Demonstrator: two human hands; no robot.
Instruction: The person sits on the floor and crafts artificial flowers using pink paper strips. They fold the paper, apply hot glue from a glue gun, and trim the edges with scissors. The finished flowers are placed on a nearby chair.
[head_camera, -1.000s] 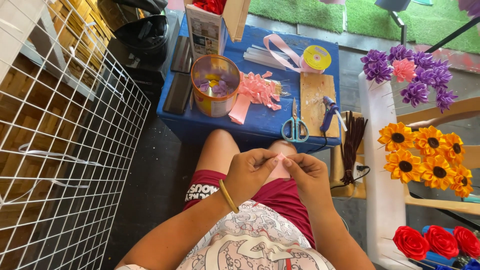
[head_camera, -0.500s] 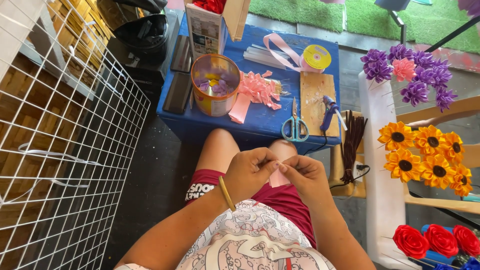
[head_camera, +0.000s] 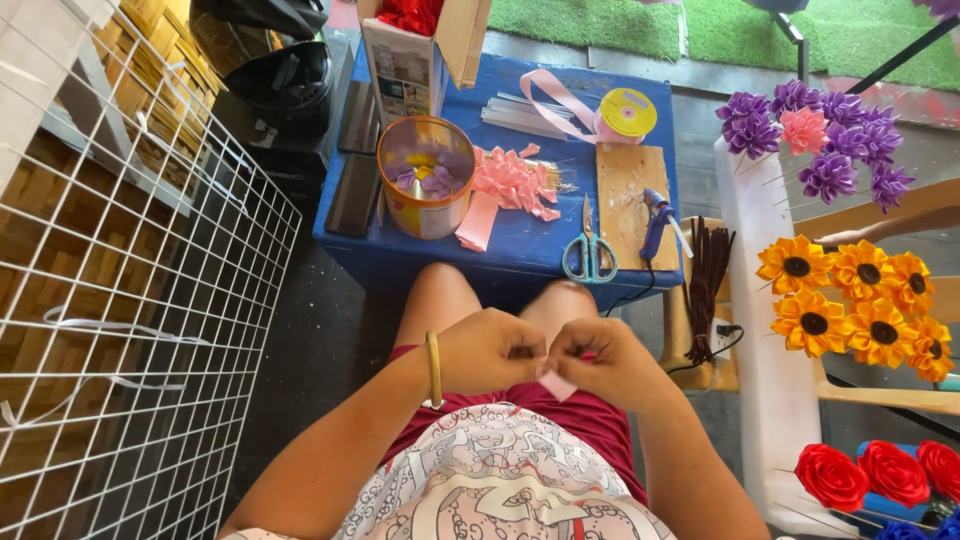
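My left hand (head_camera: 490, 350) and my right hand (head_camera: 600, 362) meet over my lap, both pinching a small piece of pink ribbon (head_camera: 558, 384) between the fingertips. A gold bangle (head_camera: 434, 368) sits on my left wrist. Ahead on the blue table (head_camera: 520, 255) lie a pile of folded pink ribbon pieces (head_camera: 512, 182), a tin can (head_camera: 426, 176) with purple petals inside, teal-handled scissors (head_camera: 589, 250), a blue glue gun (head_camera: 656, 216) on a wooden board (head_camera: 630, 186), and a pink ribbon roll (head_camera: 620, 114).
A white wire grid panel (head_camera: 110, 320) stands at my left. At right, a white stand (head_camera: 760, 330) holds purple ribbon flowers (head_camera: 820, 140), yellow sunflowers (head_camera: 860, 300) and red roses (head_camera: 880, 475). A cardboard box (head_camera: 420, 50) and dark brown stems (head_camera: 708, 290) sit near the table.
My hands have shifted slightly lower and toward me while working the pink ribbon piece; the fingers have re-pinched it. Nothing on the table has moved.
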